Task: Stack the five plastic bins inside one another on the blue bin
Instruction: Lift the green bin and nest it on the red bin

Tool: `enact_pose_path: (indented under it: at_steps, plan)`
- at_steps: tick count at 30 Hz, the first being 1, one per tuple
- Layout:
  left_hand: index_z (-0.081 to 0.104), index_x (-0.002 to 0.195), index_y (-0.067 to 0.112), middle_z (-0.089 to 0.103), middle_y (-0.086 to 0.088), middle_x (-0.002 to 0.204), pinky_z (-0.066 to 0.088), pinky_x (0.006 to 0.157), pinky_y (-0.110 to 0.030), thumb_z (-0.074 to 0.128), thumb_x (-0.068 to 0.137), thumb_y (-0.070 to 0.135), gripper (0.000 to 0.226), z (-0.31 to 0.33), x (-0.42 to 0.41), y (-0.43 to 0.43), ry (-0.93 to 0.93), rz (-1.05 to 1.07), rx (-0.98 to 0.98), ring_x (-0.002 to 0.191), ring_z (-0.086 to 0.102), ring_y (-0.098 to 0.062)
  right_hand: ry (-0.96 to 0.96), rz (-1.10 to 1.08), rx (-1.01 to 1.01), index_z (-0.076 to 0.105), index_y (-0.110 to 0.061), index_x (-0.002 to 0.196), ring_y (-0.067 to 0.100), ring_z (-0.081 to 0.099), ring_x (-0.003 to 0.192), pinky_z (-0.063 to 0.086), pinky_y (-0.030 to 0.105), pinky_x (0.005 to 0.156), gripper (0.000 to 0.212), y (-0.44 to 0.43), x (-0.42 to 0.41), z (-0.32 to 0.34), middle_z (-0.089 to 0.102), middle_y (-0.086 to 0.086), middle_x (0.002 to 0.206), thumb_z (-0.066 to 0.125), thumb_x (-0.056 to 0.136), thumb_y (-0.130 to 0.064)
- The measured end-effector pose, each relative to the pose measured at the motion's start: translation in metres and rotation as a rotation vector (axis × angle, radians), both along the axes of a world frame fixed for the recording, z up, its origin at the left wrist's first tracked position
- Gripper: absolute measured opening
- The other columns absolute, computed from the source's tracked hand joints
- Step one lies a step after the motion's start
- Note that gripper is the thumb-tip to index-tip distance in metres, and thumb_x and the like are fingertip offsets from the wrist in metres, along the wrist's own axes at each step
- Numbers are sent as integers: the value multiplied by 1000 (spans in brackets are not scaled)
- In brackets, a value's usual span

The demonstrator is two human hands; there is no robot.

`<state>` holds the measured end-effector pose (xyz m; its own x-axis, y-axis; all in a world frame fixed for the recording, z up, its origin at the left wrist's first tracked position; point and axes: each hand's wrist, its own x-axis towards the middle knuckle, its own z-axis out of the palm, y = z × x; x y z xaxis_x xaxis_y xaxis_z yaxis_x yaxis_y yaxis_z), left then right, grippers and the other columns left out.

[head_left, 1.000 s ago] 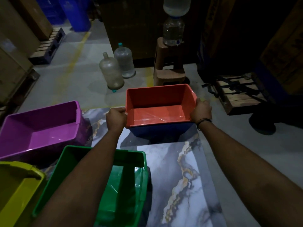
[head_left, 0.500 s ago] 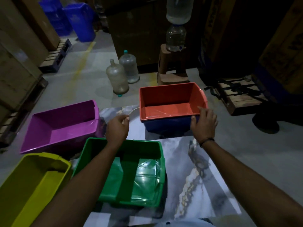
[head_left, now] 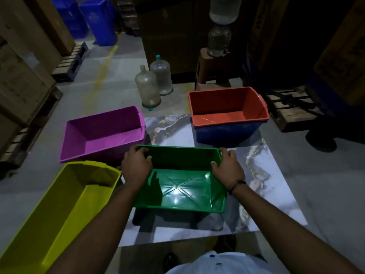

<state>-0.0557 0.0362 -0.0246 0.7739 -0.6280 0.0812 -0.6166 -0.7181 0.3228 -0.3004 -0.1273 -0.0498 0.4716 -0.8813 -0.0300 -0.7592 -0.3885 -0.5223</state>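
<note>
A red bin [head_left: 227, 117] sits nested inside the blue bin [head_left: 223, 133] at the far right of the marbled sheet [head_left: 276, 190]. A green bin [head_left: 181, 190] lies in the middle, tilted with its shadow beneath it. My left hand [head_left: 136, 167] grips its far left corner and my right hand [head_left: 227, 167] grips its far right corner. A purple bin [head_left: 100, 133] stands to the left, and a yellow bin [head_left: 55, 210] sits nearest me on the left.
Two large water jugs [head_left: 152, 88] stand on the floor behind the bins. A brown stool with a water dispenser [head_left: 215, 62] is behind the red bin. Wooden pallets [head_left: 290, 109] lie to the right and left, and blue crates [head_left: 98, 20] at the far back.
Both hands let go of the red bin, drew back toward me and took hold of the green bin's far corners. The red bin stays nested in the blue one.
</note>
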Motion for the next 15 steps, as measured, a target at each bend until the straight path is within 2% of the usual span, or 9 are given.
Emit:
enact_pose_path:
  at_steps: [4,7,10,12,15]
  plan:
    - [68,126,20,52,-11,141,50,95,-47,66,90,27,37,-7,2,16,72,26,4,113,59,-43,42,-120,173,36,-6,141,44,60,111,51,43,85,64,16,-10,-1,54,23,130,65,89,-30]
    - [66,129,19,58,-13,133,51,92,-45,65,91,25,39,-9,2,21,145,37,7,109,65,-41,-5,-149,231,44,-7,127,41,64,101,51,38,79,48,28,-17,-2,64,22,114,65,89,-26]
    - [68,128,18,68,-14,123,52,90,-43,64,88,15,41,-9,8,23,200,28,-62,109,67,-38,-91,-184,236,52,-7,118,39,65,98,53,39,79,35,37,-21,2,68,20,107,65,89,-21]
    - [67,130,16,72,-19,116,54,89,-43,62,82,5,49,-7,16,22,283,37,-121,107,68,-39,-160,-217,210,57,-9,119,35,67,97,51,33,76,34,38,-25,7,70,16,105,67,88,-21]
    - [62,132,12,71,-20,121,54,94,-44,62,83,0,51,-7,30,21,359,30,-218,112,67,-38,-251,-238,117,62,-11,120,31,69,92,47,27,75,34,38,-28,21,72,14,103,70,88,-20]
